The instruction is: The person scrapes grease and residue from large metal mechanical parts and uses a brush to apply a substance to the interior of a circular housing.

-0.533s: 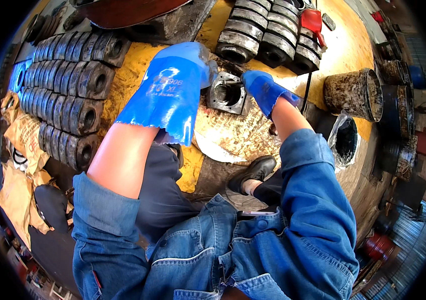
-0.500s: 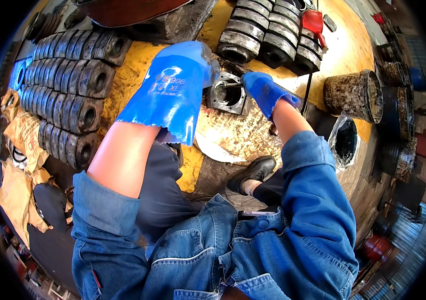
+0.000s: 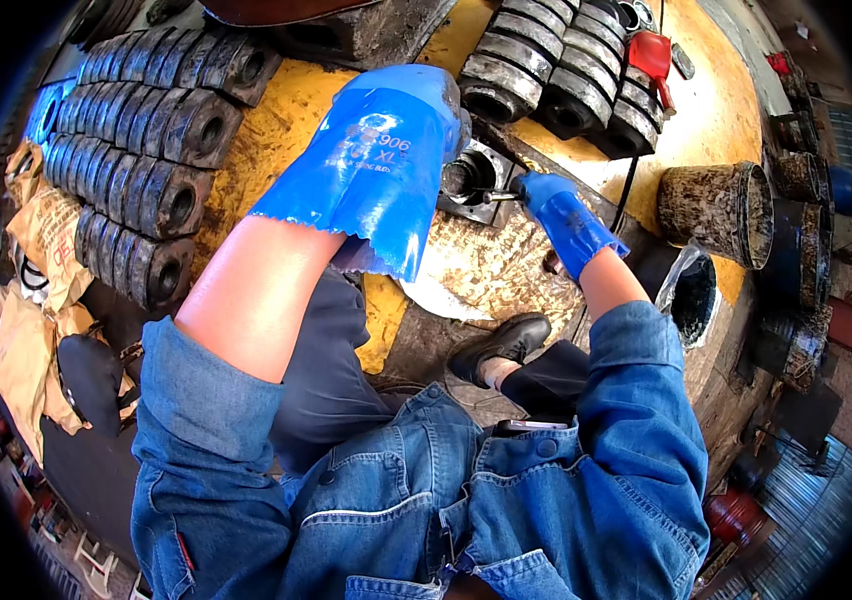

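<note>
A square metal block point(image 3: 481, 212) with a round dark bore stands in front of me on a grease-smeared surface. My left hand point(image 3: 416, 95), in a long blue rubber glove, is at the block's left side. The glove's back and cuff hide its fingers, so its grip does not show. My right hand point(image 3: 544, 190), also in a blue glove, is closed around a thin tool with a metal shaft point(image 3: 499, 196). The shaft points left across the block's right edge, toward the bore. What its far end looks like is hard to make out.
Rows of similar dark blocks point(image 3: 181, 125) stand at left, with more stacked blocks point(image 3: 506, 60) at the far side. A red scoop-like tool point(image 3: 650, 55) lies beside those. Right of me are a grimy bucket point(image 3: 711, 205) and a dark plastic-lined container point(image 3: 691, 300). Brown paper bags point(image 3: 21, 345) lie far left.
My right hand has moved right and slightly nearer with the tool, drawing its shaft partly back from the bore. The whole view has also shifted a little.
</note>
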